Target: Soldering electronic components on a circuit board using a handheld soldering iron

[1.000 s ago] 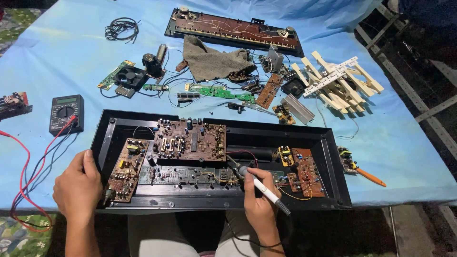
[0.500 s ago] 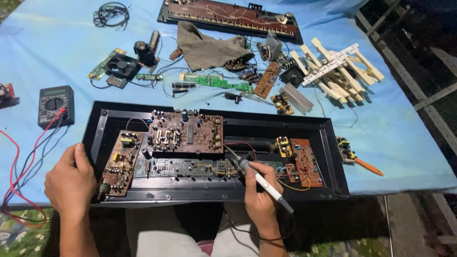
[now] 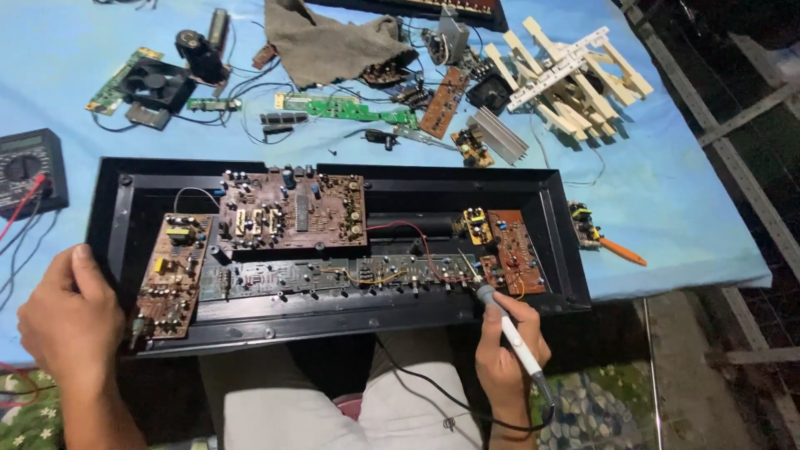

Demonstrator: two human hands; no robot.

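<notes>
A long black plastic case (image 3: 333, 171) lies open across my lap and the table edge, with several brown circuit boards (image 3: 292, 211) and a long green-grey board (image 3: 333, 277) inside. My left hand (image 3: 71, 321) grips the case's left end. My right hand (image 3: 508, 354) holds a white soldering iron (image 3: 510, 332) like a pen. Its tip touches the case's right part beside a small brown board (image 3: 510, 250). The iron's black cord (image 3: 433, 392) trails down over my lap.
On the blue cloth: a multimeter (image 3: 29, 167) with red leads at left, a fan on a board (image 3: 142, 83), a grey rag (image 3: 333, 46), a green board (image 3: 350, 108), a finned heat sink (image 3: 498, 135), white keyboard keys (image 3: 571, 67), an orange-handled tool (image 3: 612, 247) at right.
My right hand has carried the soldering iron rightward, from the middle of the long board to the small board at the case's right end. The view has moved closer. My left hand stays put.
</notes>
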